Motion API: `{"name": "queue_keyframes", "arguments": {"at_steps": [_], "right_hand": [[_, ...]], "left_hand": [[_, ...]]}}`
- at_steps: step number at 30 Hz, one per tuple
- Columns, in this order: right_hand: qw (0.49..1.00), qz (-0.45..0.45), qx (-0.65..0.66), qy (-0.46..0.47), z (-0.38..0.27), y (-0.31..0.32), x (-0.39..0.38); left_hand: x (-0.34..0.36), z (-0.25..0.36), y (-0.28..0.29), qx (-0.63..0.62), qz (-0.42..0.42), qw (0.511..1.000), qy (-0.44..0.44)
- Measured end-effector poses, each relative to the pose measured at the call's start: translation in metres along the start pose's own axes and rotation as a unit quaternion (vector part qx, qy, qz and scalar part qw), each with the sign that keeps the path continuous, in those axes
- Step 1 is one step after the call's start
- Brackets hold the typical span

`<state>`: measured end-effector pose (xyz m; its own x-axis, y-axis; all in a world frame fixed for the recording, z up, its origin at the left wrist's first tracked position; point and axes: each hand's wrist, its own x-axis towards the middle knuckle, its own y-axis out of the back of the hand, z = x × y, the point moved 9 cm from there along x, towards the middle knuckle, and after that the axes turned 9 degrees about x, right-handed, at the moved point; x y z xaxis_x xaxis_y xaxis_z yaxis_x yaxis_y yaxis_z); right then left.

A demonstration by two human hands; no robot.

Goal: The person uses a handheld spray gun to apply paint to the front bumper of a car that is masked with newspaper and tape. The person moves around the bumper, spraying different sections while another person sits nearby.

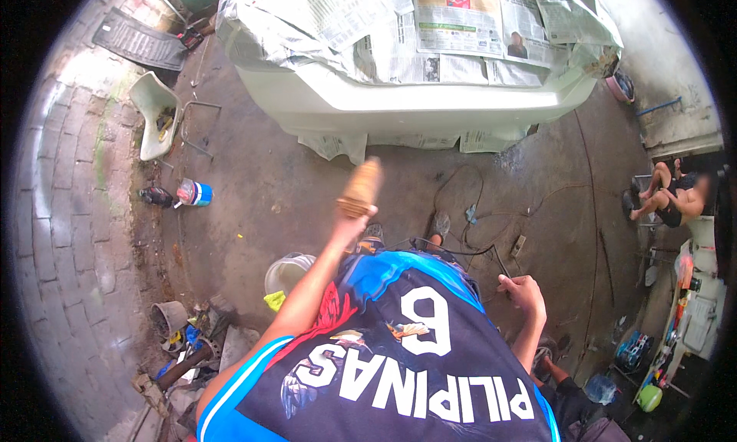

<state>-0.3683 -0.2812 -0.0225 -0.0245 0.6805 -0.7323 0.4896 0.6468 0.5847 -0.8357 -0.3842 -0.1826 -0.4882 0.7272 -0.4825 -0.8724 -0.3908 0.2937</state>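
Note:
In my left hand (pixel 353 225) is a brown, ribbed, roughly cylindrical thing (pixel 361 187), blurred by motion, whose kind I cannot make out. My fingers close around its lower end, and it points away from me toward the white car bumper (pixel 430 112). Sheets of newspaper (pixel 461 39) cover the car body above the bumper, and more paper hangs below its lower edge. At my right side, my right hand (pixel 526 295) is closed on a thin black cord (pixel 496 259) that runs across in front of my body.
A white bucket (pixel 282 275) stands by my left arm. Farther left are a white chair (pixel 153 112), a blue-and-white tub (pixel 195 193) and piled scrap (pixel 192 346). Cords (pixel 530 212) snake over the floor to the right, where another person (pixel 675 196) sits by the wall.

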Motion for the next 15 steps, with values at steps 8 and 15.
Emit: {"name": "queue_keyframes", "arguments": {"at_steps": [8,15], "right_hand": [[0.999,0.002,-0.035,0.024,0.020,0.007,0.041],[0.999,-0.025,0.023,-0.037,0.081,-0.019,0.074]], "left_hand": [[0.002,0.068,-0.066,0.217,-0.081,0.929,-0.288],[-0.045,0.145,0.112,0.132,0.254,0.926,-0.246]]}}
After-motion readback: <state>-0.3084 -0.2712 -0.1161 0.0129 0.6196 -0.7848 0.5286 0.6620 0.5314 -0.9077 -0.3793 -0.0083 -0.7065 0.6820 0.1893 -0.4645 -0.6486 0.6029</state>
